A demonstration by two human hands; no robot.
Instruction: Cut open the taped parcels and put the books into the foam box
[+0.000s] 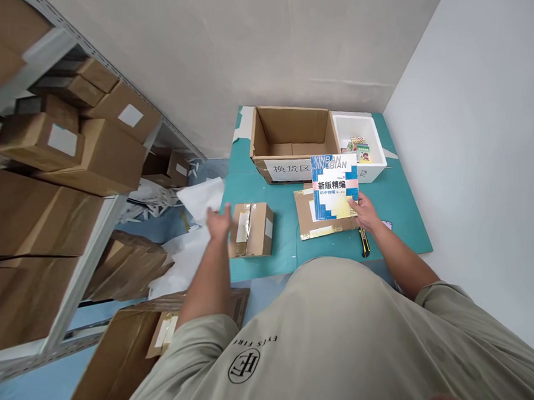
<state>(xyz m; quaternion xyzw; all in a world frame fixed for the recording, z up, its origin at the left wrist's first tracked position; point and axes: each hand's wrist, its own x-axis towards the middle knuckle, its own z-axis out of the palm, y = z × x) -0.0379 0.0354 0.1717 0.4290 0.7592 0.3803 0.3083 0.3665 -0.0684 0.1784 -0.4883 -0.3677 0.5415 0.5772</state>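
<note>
My right hand (365, 213) grips the lower right corner of a blue and white book (335, 186), held upright above an opened flat cardboard parcel (304, 219) on the teal mat (287, 246). My left hand (219, 224) hovers with fingers spread just left of a small taped cardboard box (251, 229), near white packing paper (202, 198); it holds nothing.
An open cardboard box (291, 140) with a paper label and a white foam box (362, 144) holding small colourful items stand at the mat's far edge. A utility knife (364, 242) lies by my right wrist. Metal shelving (69, 174) stacked with cartons fills the left; flattened cardboard (123, 351) lies below.
</note>
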